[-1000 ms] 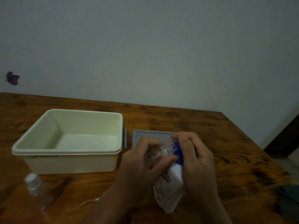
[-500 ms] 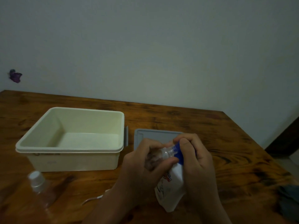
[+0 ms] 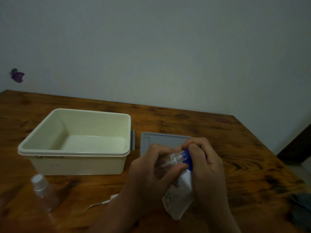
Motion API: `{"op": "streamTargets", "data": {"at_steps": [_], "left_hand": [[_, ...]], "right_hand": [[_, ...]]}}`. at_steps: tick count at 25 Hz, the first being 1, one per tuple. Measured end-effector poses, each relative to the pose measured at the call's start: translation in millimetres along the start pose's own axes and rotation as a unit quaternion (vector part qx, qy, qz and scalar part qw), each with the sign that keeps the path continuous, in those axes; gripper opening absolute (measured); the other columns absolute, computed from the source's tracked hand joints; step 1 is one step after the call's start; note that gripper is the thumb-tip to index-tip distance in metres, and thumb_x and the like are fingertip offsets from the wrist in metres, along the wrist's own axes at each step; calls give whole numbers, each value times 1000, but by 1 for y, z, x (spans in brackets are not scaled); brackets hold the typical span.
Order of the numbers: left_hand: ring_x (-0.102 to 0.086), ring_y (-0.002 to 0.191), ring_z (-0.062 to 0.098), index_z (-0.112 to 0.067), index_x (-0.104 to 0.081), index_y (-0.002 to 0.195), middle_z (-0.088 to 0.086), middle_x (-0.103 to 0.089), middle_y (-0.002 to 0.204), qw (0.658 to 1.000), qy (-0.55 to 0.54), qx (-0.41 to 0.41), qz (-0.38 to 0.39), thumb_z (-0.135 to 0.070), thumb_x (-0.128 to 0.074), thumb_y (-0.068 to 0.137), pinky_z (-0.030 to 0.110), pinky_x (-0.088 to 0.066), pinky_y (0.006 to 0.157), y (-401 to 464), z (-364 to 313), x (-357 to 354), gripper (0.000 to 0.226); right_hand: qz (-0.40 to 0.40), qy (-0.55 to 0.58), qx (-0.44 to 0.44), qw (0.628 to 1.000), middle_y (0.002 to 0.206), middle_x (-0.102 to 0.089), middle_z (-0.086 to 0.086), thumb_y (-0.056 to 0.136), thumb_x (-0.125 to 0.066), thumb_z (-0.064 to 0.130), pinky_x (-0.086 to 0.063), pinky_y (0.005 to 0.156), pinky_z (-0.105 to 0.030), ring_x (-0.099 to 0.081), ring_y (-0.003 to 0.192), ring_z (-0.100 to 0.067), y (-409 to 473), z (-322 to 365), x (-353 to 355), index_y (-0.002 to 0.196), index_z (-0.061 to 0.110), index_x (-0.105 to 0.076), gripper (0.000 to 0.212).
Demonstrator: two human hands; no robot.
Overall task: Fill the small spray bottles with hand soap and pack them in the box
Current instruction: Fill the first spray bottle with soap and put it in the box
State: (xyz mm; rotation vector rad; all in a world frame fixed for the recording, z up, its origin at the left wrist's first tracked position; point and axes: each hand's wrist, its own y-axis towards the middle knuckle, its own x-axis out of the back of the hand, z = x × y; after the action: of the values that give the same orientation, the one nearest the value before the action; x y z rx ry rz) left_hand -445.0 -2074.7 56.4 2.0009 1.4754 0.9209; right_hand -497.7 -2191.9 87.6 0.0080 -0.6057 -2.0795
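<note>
Nearest the camera, low in frame, both hands meet over the table [image 3: 235,148]: left hand [image 3: 151,170] has its fingers curled round a small clear spray bottle [image 3: 170,161], uncapped, lying nearly on its side with the long axis running left to right and the mouth pointing right. Right hand [image 3: 204,165] grips the neck of a white soap refill pouch [image 3: 178,194], fingers wrapped just below its blue spout [image 3: 187,156]; pouch body hangs down toward the camera. Key relation: spout sits directly right of the bottle mouth, touching or pushed into it, axes roughly in line, so the fill turns on keeping those two openings mated while the pouch is squeezed. Soap level in the bottle hard to read in the dim light, possibly some inside already. Judged step: filling, not yet capping. Risk: spout slipping off the narrow mouth and soap running over the fingers. Left of the hands, near the front edge, a second spray bottle [image 3: 42,190] stands capped and apart, looks empty. A thin white piece [image 3: 101,202], maybe a pump tube, lies on the wood just beside the left wrist. Farther back left, open cream box [image 3: 74,149], nothing visible inside, left hand nearer to it. Grey lid [image 3: 159,139] lies flat between box and hands, partly hidden behind them. Dark cloth [image 3: 301,211] at right edge, clear of the path.
</note>
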Motion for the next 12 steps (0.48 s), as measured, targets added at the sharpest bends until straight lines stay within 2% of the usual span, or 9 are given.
{"op": "streamTargets", "data": {"at_steps": [2,4,6,9,12], "left_hand": [[-57,76,-19,-43,-40,103,-28,-57,85,1000,-9,5,-9,-62,-54,82,-1,-43,57,0,-1,-1,31],[-58,76,-18,-41,-41,103,-25,-54,79,1000,-8,1,-22,-53,-61,80,-1,-44,57,2,-1,-3,33],[-57,74,-18,-35,-45,101,-24,-52,78,1000,-6,-5,-24,-42,-64,78,-1,-43,58,2,1,-5,31],[-56,76,-19,-26,-48,101,-25,-54,79,1000,-12,-5,-22,-43,-66,78,-1,-43,59,0,3,-4,34],[-56,77,-20,-28,-47,102,-27,-52,80,1000,-11,-1,-8,-53,-60,82,-1,-44,59,-2,3,-4,35]], "right_hand": [[-12,-2,-3,1000,80,-61,3,80,-39,52,-45,56,-26,-56,63,-13,-1,2,0,78,36,-58,25],[-19,-1,-8,1000,79,-59,0,77,-36,59,-46,55,-31,-56,61,-16,-2,2,-2,80,37,-57,30],[-21,-14,0,1000,79,-59,0,77,-35,60,-46,54,-25,-56,61,-16,-2,2,-2,82,37,-57,32],[-27,-10,7,1000,84,-60,9,80,-38,55,-46,54,-17,-58,67,-12,-2,0,-4,85,34,-58,29],[-13,-6,11,1000,80,-60,11,85,-41,37,-45,55,-15,-58,68,-8,-1,-3,-2,79,31,-58,19]]}}
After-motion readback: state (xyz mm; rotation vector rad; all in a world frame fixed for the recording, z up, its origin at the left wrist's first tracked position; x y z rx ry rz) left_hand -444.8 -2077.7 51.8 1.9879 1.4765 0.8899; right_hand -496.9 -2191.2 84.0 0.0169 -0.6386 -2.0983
